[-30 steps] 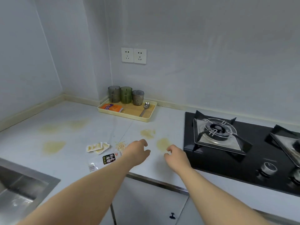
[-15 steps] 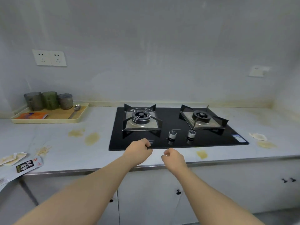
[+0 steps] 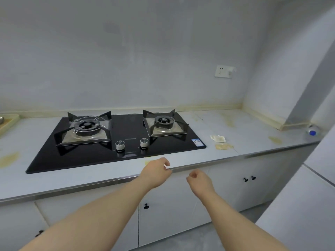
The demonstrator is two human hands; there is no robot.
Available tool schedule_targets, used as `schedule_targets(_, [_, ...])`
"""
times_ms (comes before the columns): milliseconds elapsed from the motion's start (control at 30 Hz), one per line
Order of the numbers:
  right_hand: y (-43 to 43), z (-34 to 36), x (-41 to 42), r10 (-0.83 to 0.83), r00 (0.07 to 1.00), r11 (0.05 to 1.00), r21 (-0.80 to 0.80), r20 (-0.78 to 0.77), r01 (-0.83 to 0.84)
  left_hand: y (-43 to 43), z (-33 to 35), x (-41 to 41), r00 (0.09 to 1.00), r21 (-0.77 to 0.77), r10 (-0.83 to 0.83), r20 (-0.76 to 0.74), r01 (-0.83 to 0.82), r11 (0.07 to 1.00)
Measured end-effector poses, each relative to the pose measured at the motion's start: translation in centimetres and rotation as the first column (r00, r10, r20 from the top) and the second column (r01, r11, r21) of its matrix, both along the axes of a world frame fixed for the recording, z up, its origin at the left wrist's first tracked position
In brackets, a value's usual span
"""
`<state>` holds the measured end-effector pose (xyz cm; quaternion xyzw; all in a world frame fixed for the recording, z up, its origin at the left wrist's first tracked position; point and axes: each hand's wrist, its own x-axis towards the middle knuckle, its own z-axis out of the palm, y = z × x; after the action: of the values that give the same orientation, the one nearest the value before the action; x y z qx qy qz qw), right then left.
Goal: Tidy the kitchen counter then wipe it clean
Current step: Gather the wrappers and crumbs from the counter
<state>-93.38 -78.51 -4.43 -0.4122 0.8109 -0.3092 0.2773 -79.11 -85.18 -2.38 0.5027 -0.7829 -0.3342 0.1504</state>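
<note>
**Two empty hands at the counter's edge**

Both arms are out in front. The left hand [image 3: 155, 172] hovers over the metal front lip of the counter [image 3: 253, 124], its fingers loosely curled with nothing in them. The right hand [image 3: 199, 180] hangs a touch lower, in front of the cabinet doors [image 3: 174, 211], curled just as loosely and just as empty. The two hands are near each other but apart.

On the counter sits one black glass hob [image 3: 126, 127]. It has two burners, left [image 3: 86, 126] and right [image 3: 164, 121], and two silver knobs [image 3: 120, 144] side by side at the front.

Just right of the hob lie two torn packets [image 3: 218, 138], one behind the other and almost touching. Yellowish stains [image 3: 9, 159] mark the surface. There is one at the far left, one peeking out by the left hand, and more smeared toward the right corner.

Far right, one clear bottle [image 3: 312, 131] with a blue cap lies on its side against the wall. At the left edge is one corner of a yellow tray [image 3: 9, 122], and one socket plate [image 3: 223, 71] sits up on the wall.

Below, three dark door knobs [image 3: 146, 206] show plainly, a single one and a pair further right
</note>
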Motion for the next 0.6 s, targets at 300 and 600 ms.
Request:
schedule_targets(300, [-4.5,-1.6,-11.5,-0.105,0.994,0.994,-0.010,0.017,0.105,-6.6,-1.6,-13.5,0.994,0.052,-0.098,-0.049,0.100,0.994])
schedule_targets(600, [-12.7,-2.0,-23.1,-0.262,0.965,0.965,0.012,0.018,0.262,-15.5,-2.6,-25.8,0.955,0.053,-0.291,0.058,0.288,0.956])
